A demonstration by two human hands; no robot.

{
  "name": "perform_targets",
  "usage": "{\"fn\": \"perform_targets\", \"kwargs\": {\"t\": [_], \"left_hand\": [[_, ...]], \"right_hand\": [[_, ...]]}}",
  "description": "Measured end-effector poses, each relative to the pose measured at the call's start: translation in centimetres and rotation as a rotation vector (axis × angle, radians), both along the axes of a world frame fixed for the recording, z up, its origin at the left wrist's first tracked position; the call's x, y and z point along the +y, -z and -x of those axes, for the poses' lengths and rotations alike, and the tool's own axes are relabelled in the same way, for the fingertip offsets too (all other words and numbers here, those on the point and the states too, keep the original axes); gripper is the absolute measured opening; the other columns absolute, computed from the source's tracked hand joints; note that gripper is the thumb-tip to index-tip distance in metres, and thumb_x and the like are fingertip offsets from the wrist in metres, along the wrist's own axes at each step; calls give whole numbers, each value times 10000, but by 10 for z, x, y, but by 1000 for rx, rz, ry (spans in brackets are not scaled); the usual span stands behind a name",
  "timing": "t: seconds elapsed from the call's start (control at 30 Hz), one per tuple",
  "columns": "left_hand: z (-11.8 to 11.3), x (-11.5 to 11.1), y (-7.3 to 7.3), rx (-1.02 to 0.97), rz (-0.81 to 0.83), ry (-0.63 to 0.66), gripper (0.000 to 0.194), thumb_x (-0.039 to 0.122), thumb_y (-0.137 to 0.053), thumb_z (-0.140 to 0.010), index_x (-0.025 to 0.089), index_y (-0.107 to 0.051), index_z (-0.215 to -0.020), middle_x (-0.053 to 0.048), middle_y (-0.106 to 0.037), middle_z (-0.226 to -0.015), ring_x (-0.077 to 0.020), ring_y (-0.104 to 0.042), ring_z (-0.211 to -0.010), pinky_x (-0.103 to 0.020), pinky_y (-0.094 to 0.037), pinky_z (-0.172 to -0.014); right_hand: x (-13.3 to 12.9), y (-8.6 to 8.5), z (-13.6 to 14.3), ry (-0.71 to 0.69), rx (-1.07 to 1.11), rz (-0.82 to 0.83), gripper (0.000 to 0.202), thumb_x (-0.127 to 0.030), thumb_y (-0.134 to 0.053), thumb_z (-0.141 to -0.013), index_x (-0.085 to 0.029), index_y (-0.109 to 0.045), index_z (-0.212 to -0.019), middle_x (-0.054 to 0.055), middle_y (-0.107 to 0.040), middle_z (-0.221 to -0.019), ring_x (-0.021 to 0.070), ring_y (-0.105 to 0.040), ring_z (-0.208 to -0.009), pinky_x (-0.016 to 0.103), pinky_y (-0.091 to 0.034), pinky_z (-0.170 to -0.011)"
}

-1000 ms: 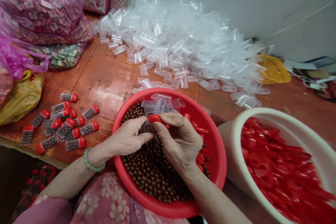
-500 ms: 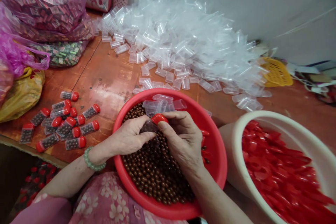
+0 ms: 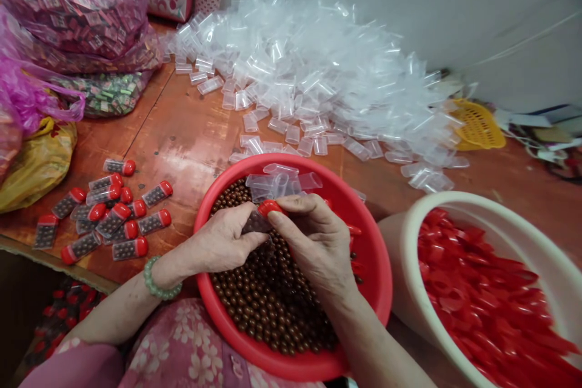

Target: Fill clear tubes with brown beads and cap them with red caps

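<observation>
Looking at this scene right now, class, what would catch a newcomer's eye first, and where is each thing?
Probably the big heap of clear plastic tubes, spread along the grey wall at the back of the table. Next, the round red plastic basin at the front centre, full of shiny brown beads, with both hands working above it. To its right, a cream plastic tub holds glossy red plastic pieces.

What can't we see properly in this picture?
- Bottom of the white bucket: cut off by the head view's lower edge.
- Lower end of the tube: hidden in the head view behind the left hand's fingers.
- Print on the little packets: too small in the head view, and behind pink plastic.
</observation>
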State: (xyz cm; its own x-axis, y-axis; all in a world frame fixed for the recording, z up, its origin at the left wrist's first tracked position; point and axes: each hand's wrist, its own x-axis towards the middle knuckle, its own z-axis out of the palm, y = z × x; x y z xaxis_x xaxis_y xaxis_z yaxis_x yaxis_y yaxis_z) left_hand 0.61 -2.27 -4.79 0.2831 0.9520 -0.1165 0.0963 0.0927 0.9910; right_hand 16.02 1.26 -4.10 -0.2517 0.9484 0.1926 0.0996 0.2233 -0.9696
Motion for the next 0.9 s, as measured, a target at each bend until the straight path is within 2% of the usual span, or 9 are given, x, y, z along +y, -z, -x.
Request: {"fn": "perform_targets", "kwargs": {"t": [0.17,0.27,0.3,0.37,0.43,0.5,0.67,0.77,0.9], "left_hand": [[-3,1,-1,-61,73,-62,222,253,-618,-818,142,-625,-1010,-53,-669,-986,-208,-615,-940,-327,-482,-864],[-3,3,-2,-154,99,-72,179,233,-623,-807,136,-634,-957,-42,-662,-946,-185,-603,-908,-308,-468,-862],[-2,4,-2,-224,107,-67,181,223,-631,-798,136,-634,-957,-36,-659,-944,-174,-599,-911,-297,-460,-870],[-1,6,-4,-362,148,-61,181,223,-653,-777,136,-629,-934,-16,-645,-891,-140,-587,-846,-262,-456,-825],[0,7,-6,-437,233,-64,194,268,-684,-756,136,-614,-880,16,-600,-761,-99,-537,-679,-229,-438,-680],[0,8,-8,-466,330,-72,266,348,-722,-732,136,-589,-821,40,-540,-661,-77,-466,-569,-222,-383,-573],[-2,6,-10,-607,418,-122,435,448,-821,-613,121,-594,-790,19,-562,-705,-86,-483,-635,-241,-378,-636],[-6,4,-10,-624,424,-136,435,456,-829,-602,122,-575,-721,29,-533,-664,-79,-448,-613,-247,-359,-635],[-11,2,-12,-628,394,-133,409,443,-820,-628,126,-584,-735,34,-528,-669,-80,-444,-620,-246,-355,-644]], "right_hand": [[-3,4,4,27,-71,-223,141,-128,-687,-810,-247,-665,-884,-10,-679,-816,137,-660,-741,277,-566,-708],[-4,9,2,-32,-113,-365,190,-159,-642,-859,-263,-649,-1019,25,-684,-918,167,-675,-826,313,-574,-737],[-3,10,1,-76,-140,-414,248,-203,-650,-862,-264,-623,-1101,49,-680,-977,190,-674,-878,340,-577,-759],[-1,11,-2,-153,-229,-523,496,-333,-719,-812,-244,-527,-1261,108,-652,-1094,252,-657,-988,412,-575,-816],[1,10,-4,-194,-345,-627,776,-456,-786,-714,-203,-428,-1355,162,-619,-1162,310,-629,-1061,473,-563,-857],[2,9,-3,-206,-453,-708,892,-494,-796,-682,-164,-369,-1392,193,-607,-1176,341,-612,-1095,501,-557,-864],[5,9,3,-134,-585,-838,749,-325,-698,-759,-157,-339,-1394,193,-626,-1132,331,-642,-1019,479,-569,-758],[7,10,4,-121,-558,-854,707,-289,-664,-729,-189,-362,-1360,159,-644,-1076,310,-661,-949,456,-569,-720],[8,9,1,-99,-470,-854,657,-276,-684,-686,-232,-422,-1287,119,-661,-1035,293,-675,-893,448,-565,-713]]}}
